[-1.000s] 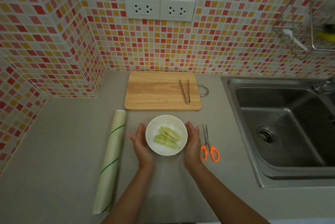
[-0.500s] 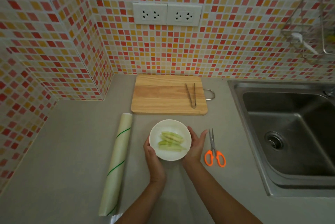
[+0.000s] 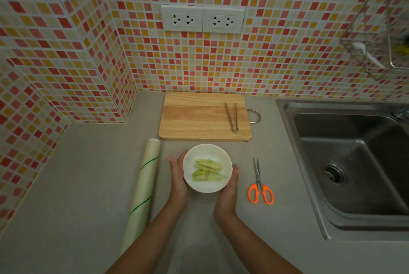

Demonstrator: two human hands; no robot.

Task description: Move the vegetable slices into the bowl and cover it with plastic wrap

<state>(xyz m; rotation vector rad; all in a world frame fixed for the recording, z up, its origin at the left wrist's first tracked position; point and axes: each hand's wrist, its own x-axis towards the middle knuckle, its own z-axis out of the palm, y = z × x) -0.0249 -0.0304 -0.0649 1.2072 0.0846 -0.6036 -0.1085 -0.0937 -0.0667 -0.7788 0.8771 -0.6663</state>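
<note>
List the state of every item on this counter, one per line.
bowl: upright, holding green vegetable slices, cupped by both hands
left hand: against bowl's side
right hand: against bowl's side
plastic wrap roll: lying flat
cutting board: bare but for tongs
tongs: lying, tips apart
scissors: closed
sink: empty

Your two forearms enter from the bottom edge bare, with no sleeves showing up to where the picture cuts them off. Your left hand (image 3: 178,179) and right hand (image 3: 228,191) wear no gloves, and the visible wrists carry no watch or band.
</note>
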